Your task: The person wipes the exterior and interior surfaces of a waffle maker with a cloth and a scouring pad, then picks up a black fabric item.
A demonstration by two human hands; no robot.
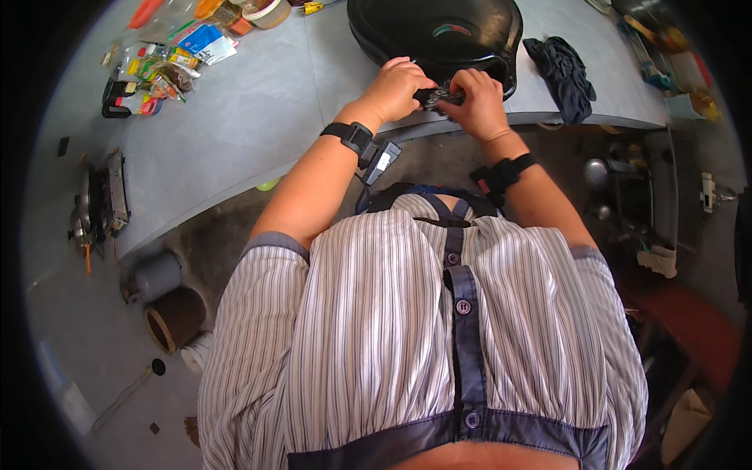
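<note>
A large, glossy black appliance (405,35) with a rounded body and a small red-and-green emblem sits at the counter's front edge. My right hand (479,100) pinches a dark, shiny, speckled wad (443,100) that looks like a metal scouring pad. Beside it, my left hand (399,88) has its fingers curled around a short black part (424,97), perhaps the appliance's handle. The wad presses against this part, between both hands. My fingers hide most of the contact. To the right of the appliance lies a crumpled black cloth (561,76).
Bottles and seasoning packets (161,70) crowd the left of the grey counter (252,123), with plastic tubs (264,12) behind them. A gas stove (117,191) stands at far left. Below are a brown crock (176,317) and, at right, a sink (664,182).
</note>
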